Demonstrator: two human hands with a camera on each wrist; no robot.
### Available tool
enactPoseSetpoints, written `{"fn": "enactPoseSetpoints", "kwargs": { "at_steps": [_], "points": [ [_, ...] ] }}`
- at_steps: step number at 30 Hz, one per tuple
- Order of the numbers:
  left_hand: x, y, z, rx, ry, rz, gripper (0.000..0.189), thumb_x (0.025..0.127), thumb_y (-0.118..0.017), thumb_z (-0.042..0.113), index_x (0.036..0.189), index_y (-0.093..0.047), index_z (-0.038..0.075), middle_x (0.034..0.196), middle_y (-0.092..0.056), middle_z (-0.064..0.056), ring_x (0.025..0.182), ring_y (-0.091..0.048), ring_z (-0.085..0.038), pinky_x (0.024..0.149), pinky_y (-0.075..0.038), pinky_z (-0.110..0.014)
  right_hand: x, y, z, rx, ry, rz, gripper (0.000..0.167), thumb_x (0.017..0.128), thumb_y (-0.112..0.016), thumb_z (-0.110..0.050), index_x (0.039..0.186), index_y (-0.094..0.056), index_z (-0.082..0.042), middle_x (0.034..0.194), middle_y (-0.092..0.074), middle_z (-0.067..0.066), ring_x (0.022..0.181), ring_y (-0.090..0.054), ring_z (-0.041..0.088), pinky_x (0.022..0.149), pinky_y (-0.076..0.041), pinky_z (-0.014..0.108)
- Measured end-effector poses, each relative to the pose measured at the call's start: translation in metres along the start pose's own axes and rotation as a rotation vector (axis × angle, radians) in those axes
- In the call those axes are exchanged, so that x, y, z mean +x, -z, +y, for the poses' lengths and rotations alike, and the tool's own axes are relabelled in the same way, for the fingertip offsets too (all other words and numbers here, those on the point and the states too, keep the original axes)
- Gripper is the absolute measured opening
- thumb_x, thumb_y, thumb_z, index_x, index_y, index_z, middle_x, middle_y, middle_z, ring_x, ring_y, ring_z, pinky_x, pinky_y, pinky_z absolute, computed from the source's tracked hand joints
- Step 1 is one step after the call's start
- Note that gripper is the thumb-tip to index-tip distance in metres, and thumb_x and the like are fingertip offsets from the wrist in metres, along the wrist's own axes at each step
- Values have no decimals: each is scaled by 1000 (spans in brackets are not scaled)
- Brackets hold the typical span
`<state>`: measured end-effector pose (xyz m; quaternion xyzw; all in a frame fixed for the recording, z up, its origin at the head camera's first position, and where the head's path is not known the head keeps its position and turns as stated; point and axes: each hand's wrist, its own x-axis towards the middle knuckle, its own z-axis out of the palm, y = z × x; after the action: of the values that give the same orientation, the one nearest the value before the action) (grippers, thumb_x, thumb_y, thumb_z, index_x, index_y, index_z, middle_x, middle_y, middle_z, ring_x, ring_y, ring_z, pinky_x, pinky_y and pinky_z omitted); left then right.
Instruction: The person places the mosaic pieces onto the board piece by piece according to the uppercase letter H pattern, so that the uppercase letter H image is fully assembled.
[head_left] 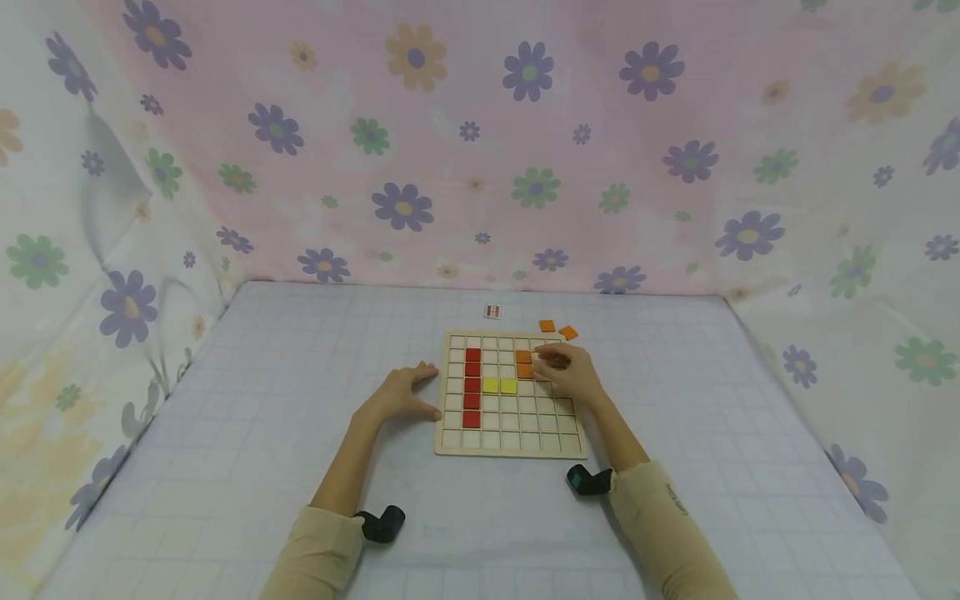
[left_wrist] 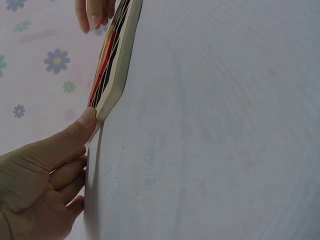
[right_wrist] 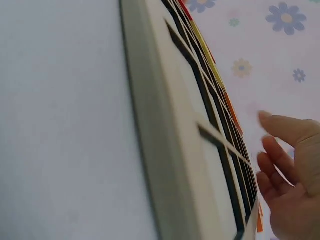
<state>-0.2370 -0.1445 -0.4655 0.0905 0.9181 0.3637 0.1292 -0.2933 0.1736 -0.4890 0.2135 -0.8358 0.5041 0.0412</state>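
Left hand [head_left: 401,394]: thumb and fingers spread, thumb touching the wooden grid board [head_left: 491,442]'s left edge. Right of these fingertips: five red tiles [head_left: 472,386] in a column, two yellow tiles [head_left: 508,386], printed card [head_left: 492,312] beyond. Two orange tiles [head_left: 523,357] lie beside the right hand [head_left: 572,372]; its thumb and fingers, apart, obscure cells. Loose orange tiles [head_left: 547,326] lie beyond.

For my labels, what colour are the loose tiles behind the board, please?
The tiles are orange, clearest in the head view.

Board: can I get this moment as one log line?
left grip: touching board; right grip: above board, near orange tiles; red tiles: column; yellow tiles: pair, beside red
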Motion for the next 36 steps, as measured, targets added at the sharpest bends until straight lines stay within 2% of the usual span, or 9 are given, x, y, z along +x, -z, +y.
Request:
{"fn": "enactPoseSetpoints", "kwargs": {
  "at_steps": [4, 7, 11, 14, 18, 23, 31, 36],
  "points": [
    [0, 0, -1, 3, -2, -2, 80, 67, -85, 21, 136, -49, 1, 146, -37, -16, 139, -27, -31, 115, -21, -48, -4, 13, 7, -30, 6, 208, 25, 83, -66, 1, 106, -65, 11, 100, -64, 27, 90, -59, 39, 77, -55, 36],
    [0, 0, -2, 1, -5, -3, 80, 67, -85, 22, 135, -49, 1, 147, -36, -16, 139, -27, -31, 115, -21, -48, -7, 26, 12, -75, -49, 258, 29, 81, -61, 5, 109, -63, 10, 107, -62, 27, 96, -57, 40, 82, -52, 42],
    [0, -1, -4, -3, -3, 1, 81, 66, -85, 22, 135, -49, 1, 147, -36, -16, 139, -27, -31, 115, -21, -48, -10, 38, 24, -133, -118, 178, 39, 82, -56, 3, 120, -58, 9, 121, -57, 27, 107, -53, 40, 90, -48, 48],
    [1, -1, -5, 0, -8, 2, 81, 66, -85, 23, 135, -49, 1, 146, -37, -16, 139, -27, -31, 115, -22, -48, -11, 43, 30, -161, -128, 106, 40, 84, -56, 1, 123, -56, 9, 126, -55, 27, 115, -51, 40, 96, -45, 51],
    [2, -1, -5, 3, -25, 4, 80, 66, -85, 22, 135, -49, 1, 146, -38, -16, 139, -28, -31, 115, -22, -48, -13, 46, 30, -179, -116, 44, 39, 82, -58, -1, 120, -59, 7, 123, -57, 26, 118, -49, 41, 101, -40, 52],
    [4, -3, -6, -5, -39, 2, 80, 66, -85, 23, 135, -49, 0, 145, -38, -17, 138, -29, -32, 115, -22, -48, -17, 48, 25, -186, -110, 6, 40, 80, -61, -1, 119, -60, 8, 119, -59, 25, 117, -50, 40, 102, -40, 53],
    [2, -2, -3, 5, -10, -1, 81, 67, -85, 25, 136, -49, 2, 146, -37, -15, 139, -27, -31, 115, -21, -48, -18, 51, 25, -278, -105, 18, 35, 80, -66, -2, 113, -62, 10, 107, -64, 25, 94, -61, 35, 80, -53, 44],
    [2, -2, -3, 7, -11, 3, 81, 67, -85, 24, 135, -49, 1, 146, -37, -16, 139, -27, -30, 115, -21, -48, -18, 53, 26, -289, -127, 3, 37, 76, -66, 1, 111, -61, 13, 102, -65, 26, 87, -62, 35, 78, -54, 43]
  ]
}}
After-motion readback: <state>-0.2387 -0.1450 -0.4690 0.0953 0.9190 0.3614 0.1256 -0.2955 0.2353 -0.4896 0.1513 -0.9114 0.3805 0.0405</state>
